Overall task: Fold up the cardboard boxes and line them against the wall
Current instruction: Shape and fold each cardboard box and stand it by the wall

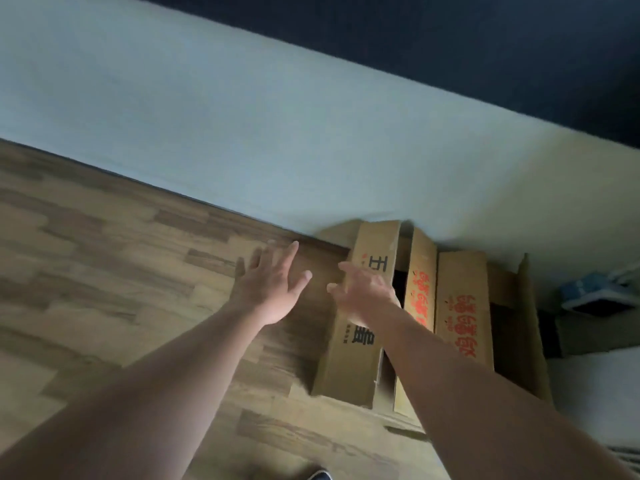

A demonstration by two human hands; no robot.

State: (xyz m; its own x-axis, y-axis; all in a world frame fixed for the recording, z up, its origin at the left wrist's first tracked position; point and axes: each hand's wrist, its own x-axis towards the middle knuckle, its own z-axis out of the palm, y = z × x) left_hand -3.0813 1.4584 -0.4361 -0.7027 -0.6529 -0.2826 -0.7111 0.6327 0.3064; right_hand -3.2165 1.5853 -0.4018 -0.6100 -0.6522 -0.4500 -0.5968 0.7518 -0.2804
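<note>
Several flattened brown cardboard boxes [360, 317] stand on edge on the wood-pattern plank floor [104, 258], packed side by side with their far ends at the pale wall [242, 140], toward the right end of the visible stretch where floor meets wall. The nearest one on the left carries black printed characters; the next two brown cardboard panels with red printed characters [462, 306] stand just beside it, narrow dark gaps showing between them. A further plain cardboard flap [530, 327] leans at the right side of the row.

The left hand [273, 285] hovers over bare floor just left of the boxes, its fingers [289, 252] straight and spread, holding nothing and touching no cardboard. The right hand [363, 291] is at the top edge of the black-lettered box, fingers loosely curved; motion blur keeps me from telling whether they touch or grip the edge.

To the left of the row the floor along the wall's base lies open, a long run of planks up to the left edge of the view. To the right, a blue and white object [592, 292] sits near the wall, close by the last flap. A dark shoe tip [318, 475] shows at the bottom edge of the view, on the floor well apart from the boxes.
</note>
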